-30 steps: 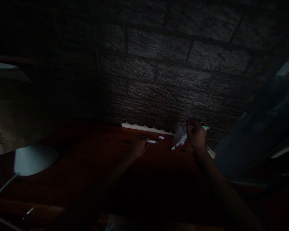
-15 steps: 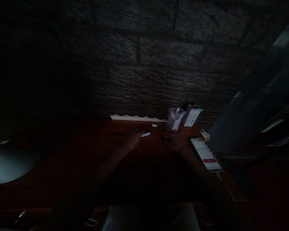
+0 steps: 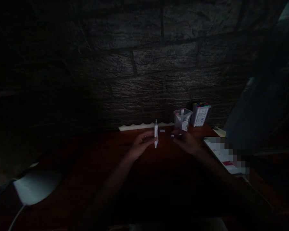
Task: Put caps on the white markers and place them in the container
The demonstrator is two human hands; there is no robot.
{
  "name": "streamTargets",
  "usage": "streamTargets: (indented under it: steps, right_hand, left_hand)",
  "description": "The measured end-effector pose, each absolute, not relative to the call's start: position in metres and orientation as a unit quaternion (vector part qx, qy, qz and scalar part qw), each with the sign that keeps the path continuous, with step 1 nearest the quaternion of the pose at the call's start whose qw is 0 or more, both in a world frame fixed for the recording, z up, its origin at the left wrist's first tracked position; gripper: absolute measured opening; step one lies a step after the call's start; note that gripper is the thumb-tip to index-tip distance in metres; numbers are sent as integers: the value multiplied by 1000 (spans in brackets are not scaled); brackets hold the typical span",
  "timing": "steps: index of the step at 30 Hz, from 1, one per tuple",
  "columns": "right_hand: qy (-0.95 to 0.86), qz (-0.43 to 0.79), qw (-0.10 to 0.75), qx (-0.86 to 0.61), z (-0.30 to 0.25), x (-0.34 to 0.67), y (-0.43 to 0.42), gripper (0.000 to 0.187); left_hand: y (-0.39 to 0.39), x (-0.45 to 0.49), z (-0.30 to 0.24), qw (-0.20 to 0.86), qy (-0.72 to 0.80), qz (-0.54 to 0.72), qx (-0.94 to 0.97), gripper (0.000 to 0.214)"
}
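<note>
My left hand (image 3: 144,142) is closed around a white marker (image 3: 156,131) and holds it upright above the table. The marker's grey tip is bare and points up, and its lower end narrows below the fingers. My right hand (image 3: 184,140) is closed, with a small dark and pale marker cap (image 3: 172,135) at its fingertips, though the dim light blurs its outline. Between the hands, farther back, a small white cap (image 3: 162,131) lies on the table.
A clear plastic box (image 3: 182,119) with a few markers stands behind my right hand. Beside it is a box full of colourful-topped markers (image 3: 200,115). A phone (image 3: 220,154) with a cable lies at right, a white lamp shade (image 3: 37,187) at left. The stone wall (image 3: 144,80) backs the table.
The marker has swung from lying nearly level to upright in my left hand. My right hand remains near the clear box. The camera view has shifted and tilted.
</note>
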State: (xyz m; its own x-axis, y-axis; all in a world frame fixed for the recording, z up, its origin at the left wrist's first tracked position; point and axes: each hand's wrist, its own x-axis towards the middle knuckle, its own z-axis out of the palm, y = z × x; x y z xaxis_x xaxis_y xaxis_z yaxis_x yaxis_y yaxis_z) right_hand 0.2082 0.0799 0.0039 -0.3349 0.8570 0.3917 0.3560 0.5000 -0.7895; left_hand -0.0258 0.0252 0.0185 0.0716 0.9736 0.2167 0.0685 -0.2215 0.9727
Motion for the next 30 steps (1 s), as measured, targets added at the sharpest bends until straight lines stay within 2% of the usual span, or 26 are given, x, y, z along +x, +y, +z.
streamTargets:
  steps: [3,7,13,19,23,30]
  right_hand:
    - [-681,414,485,-361,12,202,73,25]
    - [-591,514,500,-371,21,197,66,29]
    - [-481,621,510,-350,19,199,68,35]
    - [-381,738,474,-293,16,189,59,21]
    - [-381,773,426,-275,13,181,50,21]
    - [-414,761,417,-273,12,181,52,28]
  left_hand:
    - [21,-18,16,523,418,521,530,35]
    - [21,-14,12,570,399,521,494,30]
    - [21,-14,11,570,400,523,492,30]
    - [18,-9,12,535,410,549,494,31]
    - [19,-5,12,527,390,554,514,28]
    - [17,-3,17,507,378,575,519,26]
